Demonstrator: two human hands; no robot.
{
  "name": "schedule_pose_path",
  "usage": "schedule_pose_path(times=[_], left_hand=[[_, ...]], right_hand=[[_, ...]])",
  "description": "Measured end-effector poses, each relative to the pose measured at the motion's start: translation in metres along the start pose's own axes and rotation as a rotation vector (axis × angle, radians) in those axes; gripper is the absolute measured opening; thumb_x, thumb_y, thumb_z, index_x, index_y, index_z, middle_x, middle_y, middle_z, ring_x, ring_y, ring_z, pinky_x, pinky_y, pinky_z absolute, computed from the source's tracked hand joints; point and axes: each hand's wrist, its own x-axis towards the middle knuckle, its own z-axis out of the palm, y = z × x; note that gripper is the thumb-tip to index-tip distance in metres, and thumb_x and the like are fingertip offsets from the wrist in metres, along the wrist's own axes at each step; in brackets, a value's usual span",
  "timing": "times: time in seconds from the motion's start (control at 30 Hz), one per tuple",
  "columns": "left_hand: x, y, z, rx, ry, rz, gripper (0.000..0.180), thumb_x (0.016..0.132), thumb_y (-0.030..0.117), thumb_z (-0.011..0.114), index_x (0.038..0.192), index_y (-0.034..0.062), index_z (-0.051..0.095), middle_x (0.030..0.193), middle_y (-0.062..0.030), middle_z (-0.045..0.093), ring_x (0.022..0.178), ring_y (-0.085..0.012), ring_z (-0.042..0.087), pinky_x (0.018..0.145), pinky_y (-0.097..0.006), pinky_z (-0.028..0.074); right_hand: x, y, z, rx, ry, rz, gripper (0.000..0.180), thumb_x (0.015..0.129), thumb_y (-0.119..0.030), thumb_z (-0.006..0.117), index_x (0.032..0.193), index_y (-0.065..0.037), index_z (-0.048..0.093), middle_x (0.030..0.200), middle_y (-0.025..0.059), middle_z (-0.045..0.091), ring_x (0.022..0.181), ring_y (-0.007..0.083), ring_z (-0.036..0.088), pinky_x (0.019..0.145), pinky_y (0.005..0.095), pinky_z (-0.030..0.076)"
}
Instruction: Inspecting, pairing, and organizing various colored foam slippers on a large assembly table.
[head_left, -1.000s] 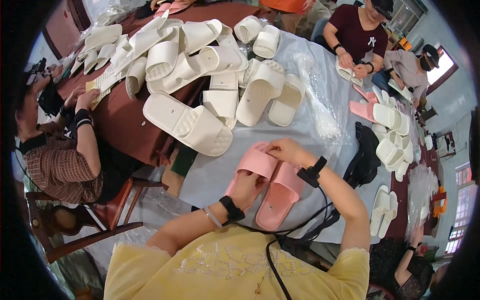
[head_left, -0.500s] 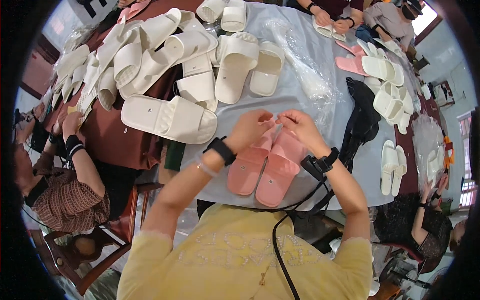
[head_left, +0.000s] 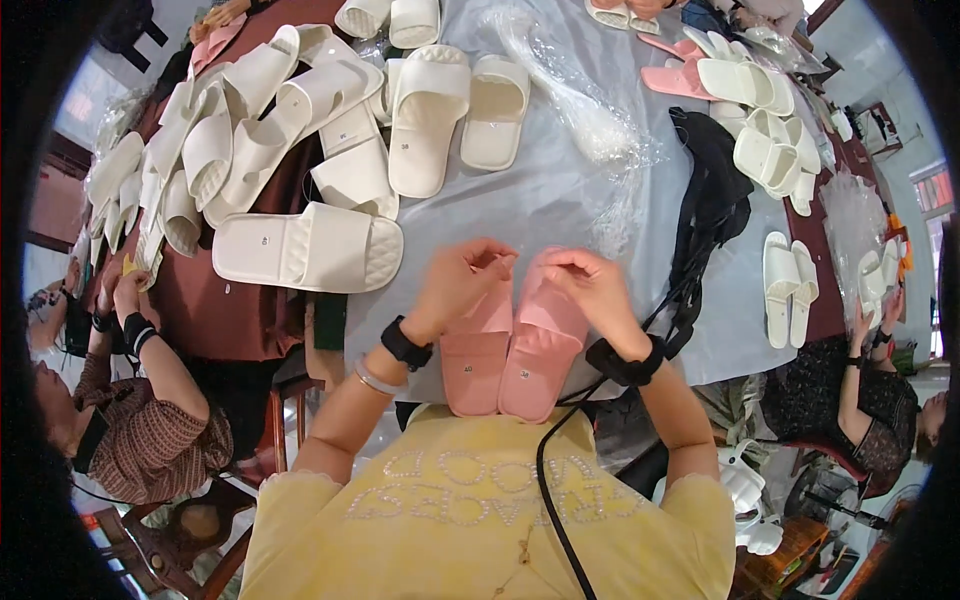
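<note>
On the plastic-covered desk (head_left: 560,190) both my left hand (head_left: 462,280) and right hand (head_left: 592,288) pinch the pink slippers (head_left: 510,345) together at their straps, pairing them; next I likely need a firm, even squeeze.

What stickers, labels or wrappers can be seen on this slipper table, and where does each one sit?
Small white sticker: on the heel of the right pink slipper, under the hands.
Small sticker: on the cream slipper lying left of them.
Clear plastic bag: crumpled, upper middle of the grey table cover.
</note>
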Motion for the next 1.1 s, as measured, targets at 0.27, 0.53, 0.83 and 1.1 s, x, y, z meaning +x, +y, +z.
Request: schedule_pose_path(times=[0.27,0.53,0.83,1.1], left_hand=[[-0.003,-0.010,0.010,0.000,0.077,0.016,0.025,0.087,0.021,0.058,0.101,0.0016,0.063,0.087,-0.0022,0.063,0.075,-0.0071,0.054,0.066,-0.022,0.044],[-0.004,-0.019,0.011,-0.001,0.079,0.042,0.023,0.087,0.020,0.058,0.099,0.0003,0.063,0.091,-0.0023,0.062,0.080,-0.0078,0.054,0.072,-0.022,0.044],[-0.005,-0.024,0.012,-0.124,0.050,0.010,0.020,0.093,0.018,0.048,0.100,0.0018,0.058,0.094,-0.0012,0.059,0.086,-0.0083,0.052,0.078,-0.023,0.043],[-0.003,-0.025,0.015,-0.113,0.024,0.038,0.021,0.093,0.018,0.047,0.096,0.0009,0.058,0.091,-0.0003,0.057,0.085,-0.0079,0.051,0.078,-0.023,0.042]], right_hand=[[0.003,0.011,0.027,-0.142,0.162,-0.252,0.008,0.080,-0.003,0.062,0.087,0.000,0.061,0.083,0.0079,0.062,0.073,0.0132,0.058,0.067,0.0246,0.047],[0.003,0.013,0.033,-0.118,0.169,-0.182,0.010,0.078,-0.003,0.063,0.087,0.001,0.059,0.080,0.0090,0.061,0.071,0.0164,0.059,0.064,0.0272,0.048],[-0.001,0.008,0.034,-0.156,0.142,-0.199,0.012,0.079,-0.004,0.062,0.090,0.001,0.058,0.087,0.0103,0.059,0.075,0.0206,0.058,0.069,0.0289,0.047],[-0.001,0.001,0.032,-0.287,0.139,-0.298,0.012,0.079,-0.005,0.063,0.087,0.001,0.057,0.083,0.0097,0.058,0.073,0.0206,0.057,0.065,0.0284,0.047]])
